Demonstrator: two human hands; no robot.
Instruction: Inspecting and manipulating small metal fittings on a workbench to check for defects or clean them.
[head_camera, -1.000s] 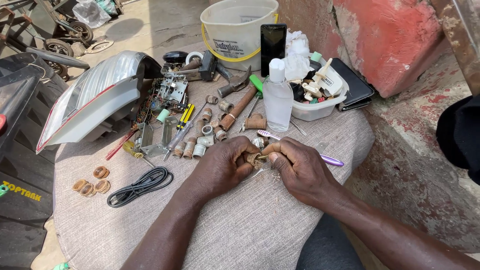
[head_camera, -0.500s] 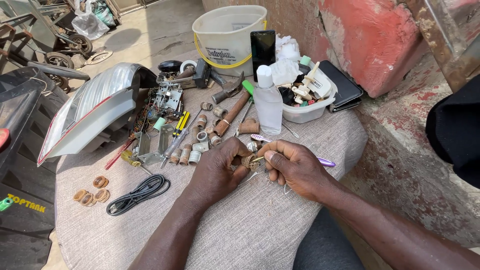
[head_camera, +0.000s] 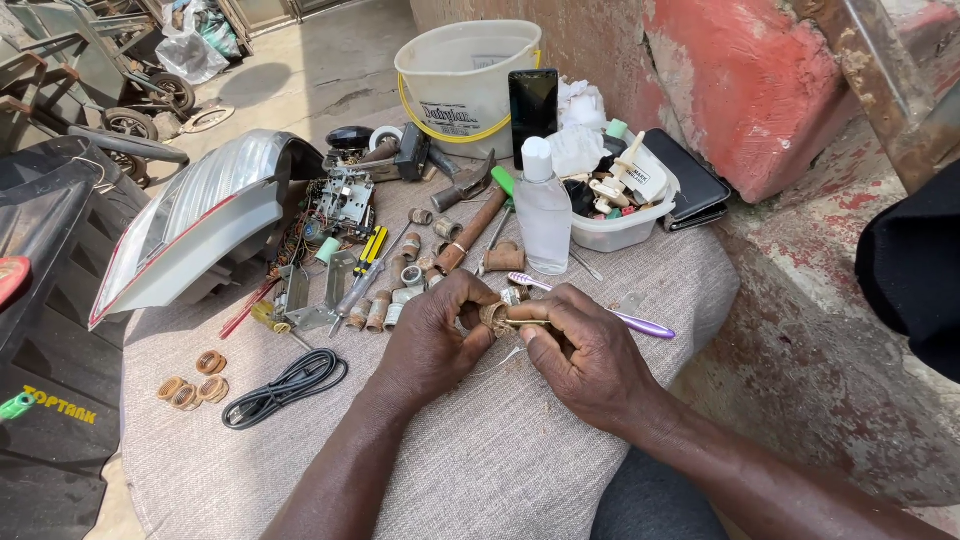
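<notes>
Grey woven cloth covered the worktop (head_camera: 480, 470), littered with fittings. A small brown coil (head_camera: 495, 316) was pinched at its middle by the left hand (head_camera: 430, 345), and a thin probe (head_camera: 528, 322) gripped by the right hand (head_camera: 590, 350) was being poked in; steady aim looked needed next.

The two hands are sitting a little lower on the cloth than they were a second ago, and the head camera is looking a bit more to the left. The left hand (head_camera: 432, 340) is now curling its fingers more tightly around the small brown coil (head_camera: 494, 316). The right hand (head_camera: 590, 350) is now pinching a thin stick (head_camera: 528, 322) and pushing its tip against the coil, where before the fingers were bunched over it. The purple toothbrush (head_camera: 640, 324) is showing more from behind the right hand.
</notes>
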